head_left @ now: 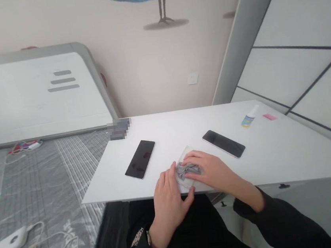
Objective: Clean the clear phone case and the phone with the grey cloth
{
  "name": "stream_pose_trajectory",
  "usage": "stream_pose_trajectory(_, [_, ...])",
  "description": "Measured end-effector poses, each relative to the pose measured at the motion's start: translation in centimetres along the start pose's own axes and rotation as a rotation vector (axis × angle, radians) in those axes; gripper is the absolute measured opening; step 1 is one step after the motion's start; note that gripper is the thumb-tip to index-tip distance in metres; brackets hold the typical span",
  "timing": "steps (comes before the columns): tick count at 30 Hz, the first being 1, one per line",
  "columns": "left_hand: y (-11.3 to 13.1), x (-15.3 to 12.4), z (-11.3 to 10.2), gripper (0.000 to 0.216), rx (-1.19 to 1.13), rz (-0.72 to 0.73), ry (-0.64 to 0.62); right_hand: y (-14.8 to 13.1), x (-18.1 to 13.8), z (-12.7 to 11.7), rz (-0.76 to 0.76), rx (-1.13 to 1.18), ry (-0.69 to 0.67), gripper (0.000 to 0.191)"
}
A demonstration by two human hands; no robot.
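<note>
Grey cloth (186, 171) under right grip (213, 171), atop clear case (186, 152)

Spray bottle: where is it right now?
In the head view the spray bottle lies far right on the white table, next to a pink tag, beyond the right-hand phone.

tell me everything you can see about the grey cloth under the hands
The grey cloth is small, soft-looking fabric, crumpled into folds. It lies on a clear flat piece near the front edge of the white table. The right hand seems to bunch it between fingers and thumb, hiding much of it; the left hand grips the clear piece, its fingertips at the cloth's left side.
</note>
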State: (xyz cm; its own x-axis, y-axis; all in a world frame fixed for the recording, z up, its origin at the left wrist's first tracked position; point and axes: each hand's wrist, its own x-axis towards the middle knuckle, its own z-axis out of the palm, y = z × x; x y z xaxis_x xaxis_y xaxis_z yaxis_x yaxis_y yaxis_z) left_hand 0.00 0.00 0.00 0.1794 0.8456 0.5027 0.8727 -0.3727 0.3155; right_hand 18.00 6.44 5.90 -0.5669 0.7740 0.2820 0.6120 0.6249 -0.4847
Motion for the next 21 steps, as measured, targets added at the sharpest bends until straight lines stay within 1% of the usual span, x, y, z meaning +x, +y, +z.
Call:
stream_pose_trajectory(2, [-0.1,-0.1,0.2,0.083,-0.004,0.003,0.010,0.8,-0.4,1.2,-0.005,-0.037,-0.034,0.023])
stream_pose_trajectory(4, [-0.2,-0.2,0.3,0.087,-0.001,0.005,0.016,1.4,-0.3,1.8,-0.010,-0.063,-0.049,0.023])
stream_pose_trajectory(6, [-0.2,-0.2,0.3,0.088,0.006,0.004,0.016,2.2,0.5,1.9,0.006,-0.088,-0.036,0.021])
stream_pose_trajectory(9, [-0.1,-0.2,0.1,0.088,0.008,0.002,0.005,3.3,1.7,1.5,0.064,-0.161,0.019,0.026])
stream_pose_trajectory(11, [-0.1,-0.1,0.1,0.087,0.003,-0.009,-0.009,3.0,1.8,1.5,0.066,-0.185,0.027,0.028])
stream_pose_trajectory(15, [-0.2,-0.1,0.1,0.089,-0.026,-0.015,-0.040,0.9,0.4,2.3,-0.088,-0.127,-0.095,0.021])
stream_pose_trajectory(17, [-0.2,-0.1,0.1,0.090,-0.033,-0.011,-0.035,0.6,0.0,2.5,-0.132,-0.101,-0.127,0.020])
stream_pose_trajectory(19, [-0.2,-0.1,0.0,0.090,-0.029,-0.012,-0.023,1.2,0.2,2.4,-0.090,-0.122,-0.083,0.022])
stream_pose_trajectory(21, [-0.2,-0.1,-0.1,0.090,-0.029,-0.014,-0.020,2.0,0.6,2.4,-0.002,-0.167,0.000,0.025])
